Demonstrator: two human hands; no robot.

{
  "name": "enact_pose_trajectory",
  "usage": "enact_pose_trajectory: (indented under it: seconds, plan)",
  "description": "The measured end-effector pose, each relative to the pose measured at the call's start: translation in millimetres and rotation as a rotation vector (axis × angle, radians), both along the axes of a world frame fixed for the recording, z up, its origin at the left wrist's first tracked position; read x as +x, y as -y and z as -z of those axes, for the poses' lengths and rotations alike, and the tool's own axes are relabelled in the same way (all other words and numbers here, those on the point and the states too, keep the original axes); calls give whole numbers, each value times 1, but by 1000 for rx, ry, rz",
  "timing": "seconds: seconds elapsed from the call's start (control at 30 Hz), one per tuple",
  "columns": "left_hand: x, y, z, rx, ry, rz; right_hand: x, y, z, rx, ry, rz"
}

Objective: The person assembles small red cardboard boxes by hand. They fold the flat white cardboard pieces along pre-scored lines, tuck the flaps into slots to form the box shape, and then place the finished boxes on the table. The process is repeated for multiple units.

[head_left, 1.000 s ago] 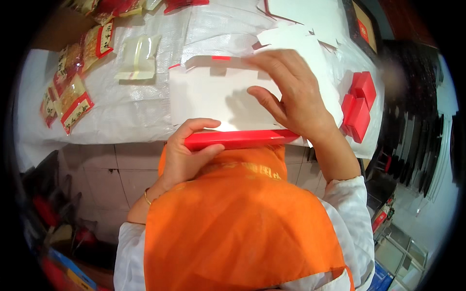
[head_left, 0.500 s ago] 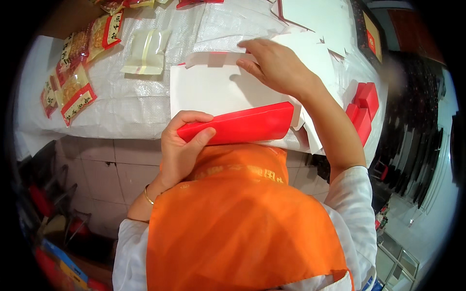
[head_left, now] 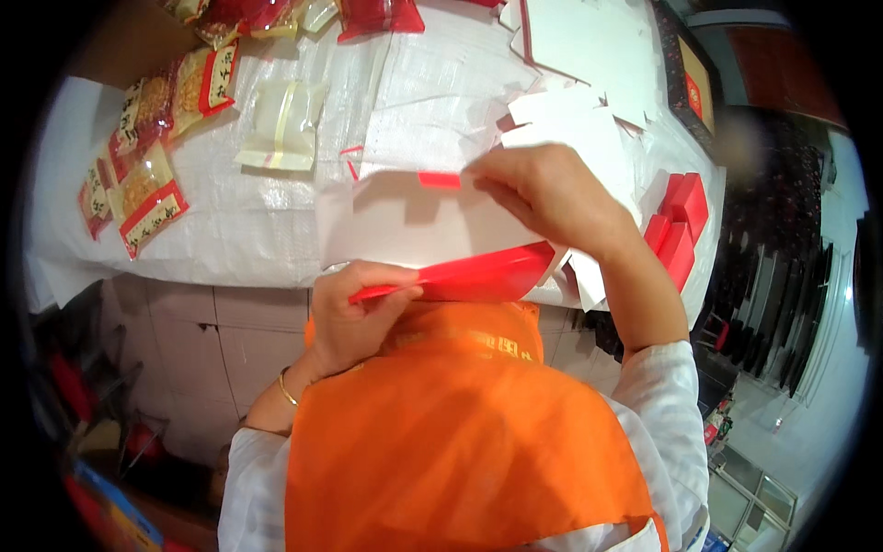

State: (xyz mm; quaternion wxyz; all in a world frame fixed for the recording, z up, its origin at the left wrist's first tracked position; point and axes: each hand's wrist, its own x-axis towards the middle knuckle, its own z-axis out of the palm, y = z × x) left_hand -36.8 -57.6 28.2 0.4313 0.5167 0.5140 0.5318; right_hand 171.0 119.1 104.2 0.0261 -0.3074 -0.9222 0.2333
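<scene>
A: What moved?
B: Right hand (head_left: pixel 561 198): thumb and fingertips were spread half a second back, now drawn together at the far flap (head_left: pixel 391 190)
A: Tab?
B: Red tab (head_left: pixel 440 179) shows red now, looked pale in the last one
A: Near side?
B: Red panel (head_left: pixel 487 272) went from broad face to narrower, left end thinner

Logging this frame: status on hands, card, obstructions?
Left hand holds red-and-white card by near red panel; right hand at far edge, grip unclear. Card part-folded, white inside showing. Red boxes beside right forearm.
</scene>
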Motion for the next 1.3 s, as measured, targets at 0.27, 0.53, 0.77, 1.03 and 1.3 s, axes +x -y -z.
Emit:
enact_pose_trajectory:
  seconds: [0.27,0.53,0.77,1.03,1.3]
  plan:
    - [9,-14,6,95,7,117,15,47,-34,459,37,-92]
    - [13,-20,-6,164,-175,115,22,77,-43,429,-42,-82]
    - [25,-13,-13,-338,259,58,22,60,-19,-214,-137,-7]
    - [16,1,-16,-465,305,56,15,61,-4,67,-166,-17]
    - [23,9,-23,-451,481,10,18,60,-3,-67,-214,7]
